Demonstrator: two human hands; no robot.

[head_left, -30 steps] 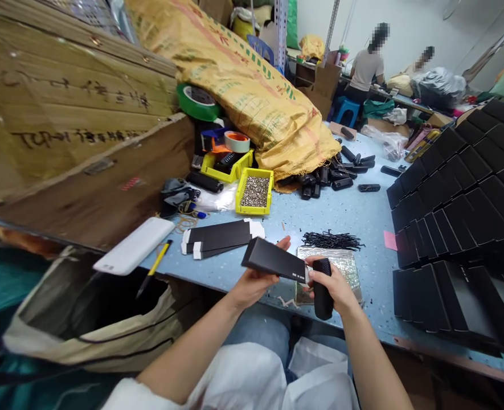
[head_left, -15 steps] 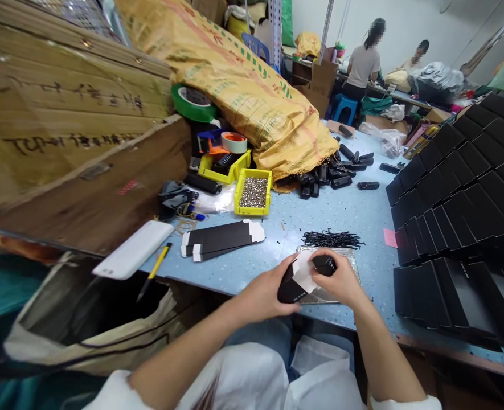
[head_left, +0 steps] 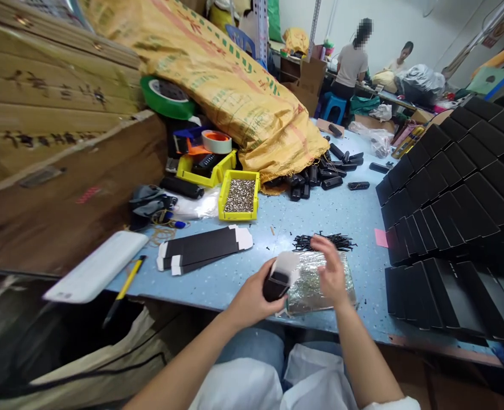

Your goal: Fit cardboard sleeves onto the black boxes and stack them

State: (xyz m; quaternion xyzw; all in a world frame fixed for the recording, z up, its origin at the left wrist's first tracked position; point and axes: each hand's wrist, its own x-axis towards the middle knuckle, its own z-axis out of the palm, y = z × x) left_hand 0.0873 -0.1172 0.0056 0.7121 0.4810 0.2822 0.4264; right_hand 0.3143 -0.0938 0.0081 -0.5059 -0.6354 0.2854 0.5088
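Observation:
My left hand [head_left: 254, 296] is wrapped round a small black cardboard box [head_left: 276, 285] whose white-lined end flap stands up. To its right, my right hand [head_left: 332, 272] is raised with its fingers apart and holds nothing. Under that hand lies a flat slab wrapped in silvery film [head_left: 305, 285]. A pile of thin black screws [head_left: 343, 242] lies just behind it. Left of my hands, flattened black boxes [head_left: 209, 247] with white flaps rest on the blue table [head_left: 243, 287].
Yellow bins, one filled with small metal parts [head_left: 240, 196], stand behind the flattened boxes. A large yellow woven sack [head_left: 252, 108] leans over the table. Stacked black boxes [head_left: 457, 228] rise on the right. Black devices [head_left: 332, 182] are heaped beyond. Two people work in the background.
The black device that my right hand held at the box's opening is no longer in that hand. My right hand has come away from the box and opened. The view has shifted slightly.

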